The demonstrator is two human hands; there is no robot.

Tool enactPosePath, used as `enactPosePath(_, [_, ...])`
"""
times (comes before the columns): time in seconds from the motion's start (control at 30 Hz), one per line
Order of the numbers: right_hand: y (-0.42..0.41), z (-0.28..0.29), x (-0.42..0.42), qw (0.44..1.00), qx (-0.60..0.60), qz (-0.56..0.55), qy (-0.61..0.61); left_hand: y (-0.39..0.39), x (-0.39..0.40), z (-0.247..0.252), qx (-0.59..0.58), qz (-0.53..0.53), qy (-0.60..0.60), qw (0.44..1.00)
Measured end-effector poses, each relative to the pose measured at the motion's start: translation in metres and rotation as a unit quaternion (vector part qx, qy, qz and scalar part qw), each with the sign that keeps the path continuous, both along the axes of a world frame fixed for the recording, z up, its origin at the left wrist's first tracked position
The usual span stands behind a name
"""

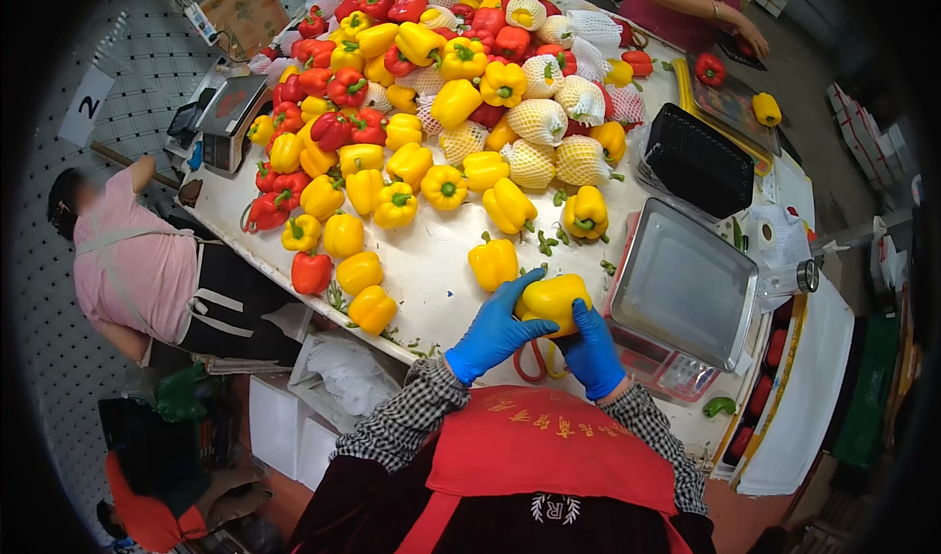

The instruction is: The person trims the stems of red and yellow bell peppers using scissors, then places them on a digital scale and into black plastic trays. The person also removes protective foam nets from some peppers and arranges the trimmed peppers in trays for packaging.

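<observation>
Between my two blue-gloved hands is a yellow bell pepper (553, 302), held just over the near edge of the white table (434, 289). My left hand (496, 331) grips its left side, thumb below and fingers along the top. On the right side, my right hand (592, 352) presses it with the thumb; its other fingers are partly hidden underneath. Another yellow bell pepper (492, 263) lies just beyond my left fingertips. Cut green stem pieces (546, 243) are scattered past the held pepper. A red loop (528, 363) lies below my hands.
A large heap of red and yellow peppers (441, 105), some in white foam nets (538, 121), covers the far table. To my right stand a scale with a metal tray (687, 282) and black plastic trays (698, 158). Co-workers stand at left (140, 267) and far right (684, 2).
</observation>
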State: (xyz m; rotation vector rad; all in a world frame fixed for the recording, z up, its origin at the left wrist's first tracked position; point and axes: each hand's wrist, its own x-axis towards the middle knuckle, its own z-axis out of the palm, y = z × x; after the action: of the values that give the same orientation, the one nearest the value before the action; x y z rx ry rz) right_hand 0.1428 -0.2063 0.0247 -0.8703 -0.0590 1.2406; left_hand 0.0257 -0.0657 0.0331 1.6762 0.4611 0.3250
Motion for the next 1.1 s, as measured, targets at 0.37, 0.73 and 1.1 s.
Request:
enactPosePath(0.37, [0.001, 0.011, 0.012, 0.97, 0.102, -0.029, 0.218, 0.013, 0.003, 0.026, -0.247, -0.032, -0.036, 0.968])
enactPosePath(0.73, [-0.045, 0.021, 0.097, 0.973, -0.084, -0.121, -0.18, 0.018, -0.009, 0.002, -0.224, 0.054, 0.045, 0.972])
enactPosePath(1.1, [-0.079, 0.025, 0.185, 0.902, -0.171, -0.101, -0.383, 0.039, -0.002, -0.02, -0.229, 0.075, 0.069, 0.968])
